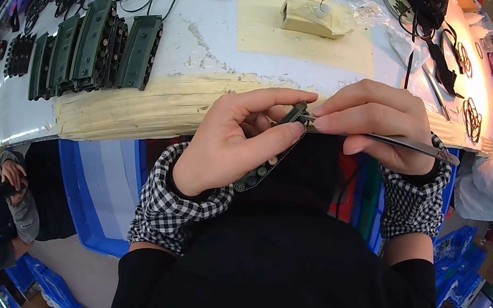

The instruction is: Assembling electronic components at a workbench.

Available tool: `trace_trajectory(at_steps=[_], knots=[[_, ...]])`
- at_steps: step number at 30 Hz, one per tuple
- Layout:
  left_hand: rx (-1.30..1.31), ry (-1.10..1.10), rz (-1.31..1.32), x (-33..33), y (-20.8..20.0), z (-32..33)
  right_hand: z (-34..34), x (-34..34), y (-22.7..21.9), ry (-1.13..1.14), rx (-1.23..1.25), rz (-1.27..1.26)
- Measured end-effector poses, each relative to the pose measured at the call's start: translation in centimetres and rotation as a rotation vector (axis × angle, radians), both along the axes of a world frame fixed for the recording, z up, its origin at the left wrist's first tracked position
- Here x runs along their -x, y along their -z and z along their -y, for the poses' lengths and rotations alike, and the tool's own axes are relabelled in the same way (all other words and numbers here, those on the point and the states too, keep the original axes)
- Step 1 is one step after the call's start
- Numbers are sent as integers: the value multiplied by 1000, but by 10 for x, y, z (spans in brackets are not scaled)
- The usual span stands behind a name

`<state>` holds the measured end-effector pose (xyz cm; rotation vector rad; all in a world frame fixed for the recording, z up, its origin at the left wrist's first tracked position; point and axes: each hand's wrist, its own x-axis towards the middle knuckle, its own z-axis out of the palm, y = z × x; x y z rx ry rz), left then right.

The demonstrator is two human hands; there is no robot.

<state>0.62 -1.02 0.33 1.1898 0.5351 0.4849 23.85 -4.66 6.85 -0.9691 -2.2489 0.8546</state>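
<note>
My left hand (234,140) is closed around a green toy tank chassis (256,177), with small wheels and a dark track along its side. The thumb and fingers cover most of its middle. My right hand (386,122) grips metal tweezers (413,147), whose tips meet the far end of the chassis by my left thumb. What the tips pinch, if anything, is too small to make out. Both hands are just off the near edge of the bench, in checked sleeve covers.
Several green tank chassis (94,46) stand side by side at the bench's left, with black cords (67,0) behind. A tape-wrapped block (309,18) holds a small pot with a stick. Tweezers-like tools (435,92) lie right. A blue bin (90,204) is below left; people sit on both sides.
</note>
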Motion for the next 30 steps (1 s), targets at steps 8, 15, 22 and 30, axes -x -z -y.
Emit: trace_trajectory(at_steps=[8, 15, 22, 30], knots=[[-41, 42, -94, -1, 0, -1, -11, -3, -1, -70, 105, 3], [-10, 38, -15, 2, -1, 4, -7, -12, 14, 220, -147, 21], [-52, -170, 2, 1, -6, 4, 27, 9, 14, 487, -68, -333], [-188, -374, 3, -8, 1, 9, 42, 51, 41, 612, -13, -545]])
